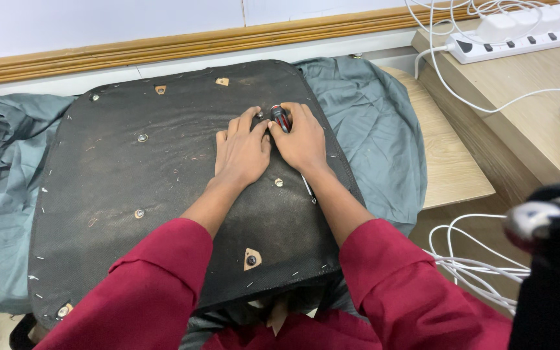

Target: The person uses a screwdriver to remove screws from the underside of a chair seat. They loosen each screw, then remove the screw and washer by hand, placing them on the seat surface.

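Note:
A black fabric-covered seat base (163, 181) lies upside down in front of me, with staples along its edges and several metal screw holes. My left hand (241, 152) rests flat on it, fingers pointing away, next to a screw hole near the far right. My right hand (303, 139) grips a screwdriver with a red and black handle (280, 117), held upright on the seat base right beside the left fingertips. Both arms wear dark red sleeves. The screwdriver's tip is hidden by the hands.
A grey-green cloth (371, 123) lies under the seat base on a wooden surface (448, 162). A white power strip (520, 35) with white cables sits on a bench at the right. More white cables (468, 259) and a black chair part (552, 259) are at the lower right.

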